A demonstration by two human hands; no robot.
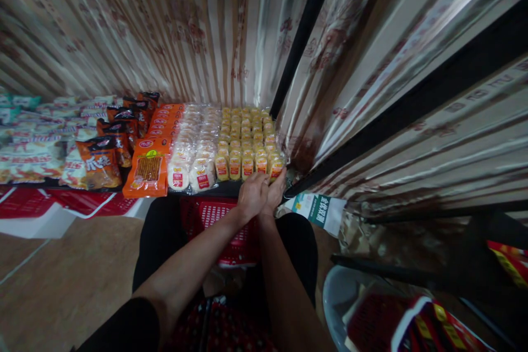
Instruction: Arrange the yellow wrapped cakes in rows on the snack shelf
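Both my hands reach to the front edge of a low shelf stacked with snack packs. My left hand [251,195] lies over my right hand [275,191], fingers bent, at the front row of small yellow packs [247,140]. The right fingertips touch the rightmost yellow pack [275,168]. Whether either hand grips a pack is hidden. To the left of the yellow packs lie rows of white round packs [193,146], then orange packs [150,168] and brown packs [101,162].
A red plastic basket [214,214] sits under my arms by my knees. A black shelf post [305,30] rises behind the yellow packs, before a striped curtain [185,27]. At the right stand black shelf bars [412,104], a grey tub [336,297] and red packs [511,261].
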